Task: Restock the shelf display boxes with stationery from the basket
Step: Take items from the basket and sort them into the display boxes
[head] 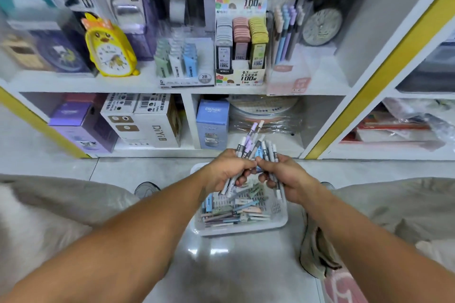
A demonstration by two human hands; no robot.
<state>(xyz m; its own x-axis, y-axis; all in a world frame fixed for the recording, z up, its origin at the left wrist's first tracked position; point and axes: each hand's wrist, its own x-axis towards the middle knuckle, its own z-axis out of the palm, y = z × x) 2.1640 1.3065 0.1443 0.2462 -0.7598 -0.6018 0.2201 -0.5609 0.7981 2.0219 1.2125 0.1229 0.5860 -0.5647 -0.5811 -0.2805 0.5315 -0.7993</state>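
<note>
A white plastic basket (280, 216) sits on the floor between my knees, holding several pens and small lead packs. Above it, my left hand (226, 170) grips a bundle of grey, purple and blue pens (253, 145) that fan upward. My right hand (285, 174) holds several more grey pens (272, 155) and touches the same bundle. On the upper shelf stand display boxes: a pink pen box (288, 79) with pastel pens, a lead-refill box (240, 76) and a 2B lead box (187, 79).
A yellow duck clock (108, 49) stands left on the shelf (73, 81), a round clock (322, 27) at right. Boxed goods fill the lower cubbies. A yellow-edged upright (369, 86) divides the shelving. My shoes flank the basket on glossy tile.
</note>
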